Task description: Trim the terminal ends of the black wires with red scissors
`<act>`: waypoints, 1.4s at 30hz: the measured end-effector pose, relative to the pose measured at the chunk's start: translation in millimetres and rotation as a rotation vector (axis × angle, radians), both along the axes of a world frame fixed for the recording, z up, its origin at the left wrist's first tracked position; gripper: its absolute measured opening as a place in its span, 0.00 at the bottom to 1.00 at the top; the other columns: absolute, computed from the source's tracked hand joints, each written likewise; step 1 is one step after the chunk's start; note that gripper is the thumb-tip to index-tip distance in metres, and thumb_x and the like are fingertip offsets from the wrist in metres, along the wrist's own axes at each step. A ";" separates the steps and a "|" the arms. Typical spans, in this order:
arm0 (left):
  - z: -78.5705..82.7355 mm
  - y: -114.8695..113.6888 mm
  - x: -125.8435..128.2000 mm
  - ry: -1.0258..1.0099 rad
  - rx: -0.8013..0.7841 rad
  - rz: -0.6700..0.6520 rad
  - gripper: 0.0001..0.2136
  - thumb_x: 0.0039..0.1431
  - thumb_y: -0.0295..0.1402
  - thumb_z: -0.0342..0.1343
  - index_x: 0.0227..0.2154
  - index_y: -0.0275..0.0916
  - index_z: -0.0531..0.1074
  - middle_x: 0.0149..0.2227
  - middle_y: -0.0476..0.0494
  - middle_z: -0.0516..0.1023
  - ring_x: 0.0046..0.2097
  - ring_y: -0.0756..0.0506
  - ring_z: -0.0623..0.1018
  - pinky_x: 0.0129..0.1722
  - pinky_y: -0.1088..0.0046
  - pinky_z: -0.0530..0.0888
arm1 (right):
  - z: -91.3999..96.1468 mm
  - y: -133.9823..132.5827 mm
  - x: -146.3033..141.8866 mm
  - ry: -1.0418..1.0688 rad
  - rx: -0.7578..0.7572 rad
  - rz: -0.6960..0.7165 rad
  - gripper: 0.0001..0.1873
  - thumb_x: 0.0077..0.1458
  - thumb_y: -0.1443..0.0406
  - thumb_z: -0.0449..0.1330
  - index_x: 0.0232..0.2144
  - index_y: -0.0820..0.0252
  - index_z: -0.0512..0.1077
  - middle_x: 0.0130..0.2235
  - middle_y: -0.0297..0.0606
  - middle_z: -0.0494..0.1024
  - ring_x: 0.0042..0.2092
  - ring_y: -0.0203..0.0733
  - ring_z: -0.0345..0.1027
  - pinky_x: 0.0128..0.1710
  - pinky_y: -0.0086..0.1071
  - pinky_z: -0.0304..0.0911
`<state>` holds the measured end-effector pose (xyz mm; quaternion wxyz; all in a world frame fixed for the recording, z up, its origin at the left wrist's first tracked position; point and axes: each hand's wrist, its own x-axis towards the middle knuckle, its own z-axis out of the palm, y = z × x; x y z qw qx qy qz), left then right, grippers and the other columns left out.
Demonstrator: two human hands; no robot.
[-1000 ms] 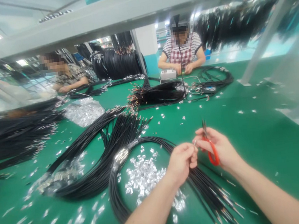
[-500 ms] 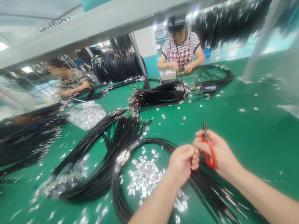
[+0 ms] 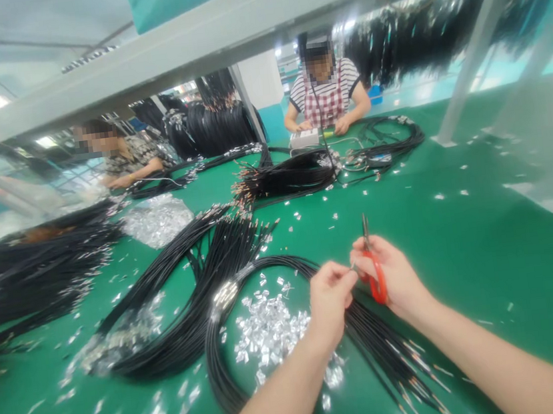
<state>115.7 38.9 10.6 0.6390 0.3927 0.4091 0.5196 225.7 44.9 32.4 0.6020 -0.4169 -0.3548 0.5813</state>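
Observation:
My right hand [image 3: 390, 277] is closed round red-handled scissors [image 3: 373, 269], their dark blades pointing up and away. My left hand [image 3: 329, 298] is pinched shut just left of it, fingertips touching the end of a thin black cable; what sits at the tip is too small to make out. Below both hands a looped bundle of black cables [image 3: 246, 284] runs across the green table [image 3: 488, 248], its bare ends fanning out toward the lower right [image 3: 419, 384]. A pile of small shiny clear pieces [image 3: 266, 332] lies inside the loop.
More black cable bundles [image 3: 37, 270] cover the left and middle of the table, and shiny scraps are scattered around. Two other people work at the far side, one in a striped top [image 3: 325, 90] by a white box [image 3: 304, 138]. A grey beam [image 3: 235, 31] crosses overhead.
Both hands have shifted slightly left and away from me, staying together with the scissors held the same way. The view has swung a little, so the table appears moved left.

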 end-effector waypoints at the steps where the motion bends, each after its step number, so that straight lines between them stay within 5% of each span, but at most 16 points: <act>1: 0.2 -0.2 -0.4 0.005 -0.001 0.000 0.13 0.42 0.38 0.63 0.21 0.35 0.65 0.16 0.56 0.59 0.16 0.58 0.57 0.16 0.79 0.50 | -0.8 -0.2 -0.5 -0.009 0.002 0.009 0.16 0.38 0.64 0.65 0.31 0.58 0.64 0.23 0.26 0.67 0.22 0.27 0.55 0.22 0.25 0.50; 8: 4.2 8.4 -7.4 -0.080 -0.087 -0.129 0.14 0.41 0.39 0.63 0.22 0.32 0.69 0.17 0.53 0.64 0.16 0.58 0.58 0.16 0.79 0.49 | -7.3 3.3 2.8 -0.190 0.091 -0.031 0.16 0.41 0.60 0.63 0.32 0.57 0.64 0.27 0.30 0.69 0.27 0.33 0.63 0.29 0.30 0.60; 15: 7.0 19.6 -17.2 -0.294 -0.105 -0.120 0.14 0.43 0.38 0.62 0.22 0.33 0.64 0.16 0.56 0.58 0.16 0.59 0.54 0.16 0.79 0.45 | -10.9 8.9 19.2 -0.898 0.275 0.106 0.14 0.41 0.57 0.62 0.30 0.57 0.67 0.22 0.29 0.67 0.24 0.35 0.59 0.26 0.30 0.58; 19: 7.7 21.6 -20.5 -0.354 -0.102 -0.152 0.15 0.42 0.38 0.62 0.21 0.34 0.63 0.16 0.56 0.57 0.16 0.59 0.54 0.16 0.79 0.45 | -11.2 7.3 19.6 -1.133 0.395 0.117 0.09 0.43 0.59 0.61 0.27 0.55 0.67 0.19 0.27 0.64 0.22 0.34 0.56 0.22 0.28 0.55; 34: 6.5 20.3 -20.2 -0.385 -0.068 -0.203 0.15 0.43 0.36 0.63 0.19 0.35 0.61 0.15 0.55 0.59 0.16 0.59 0.55 0.16 0.78 0.44 | -2.8 0.3 15.7 -1.352 0.450 0.028 0.09 0.46 0.60 0.59 0.30 0.57 0.70 0.26 0.35 0.73 0.27 0.40 0.65 0.29 0.33 0.60; 42: 5.5 19.4 -21.2 -0.381 -0.040 -0.207 0.15 0.43 0.36 0.63 0.19 0.34 0.62 0.15 0.55 0.59 0.16 0.59 0.54 0.16 0.78 0.44 | -4.4 3.6 20.9 -1.276 0.418 0.117 0.10 0.46 0.60 0.58 0.32 0.56 0.72 0.26 0.35 0.74 0.26 0.38 0.64 0.28 0.31 0.59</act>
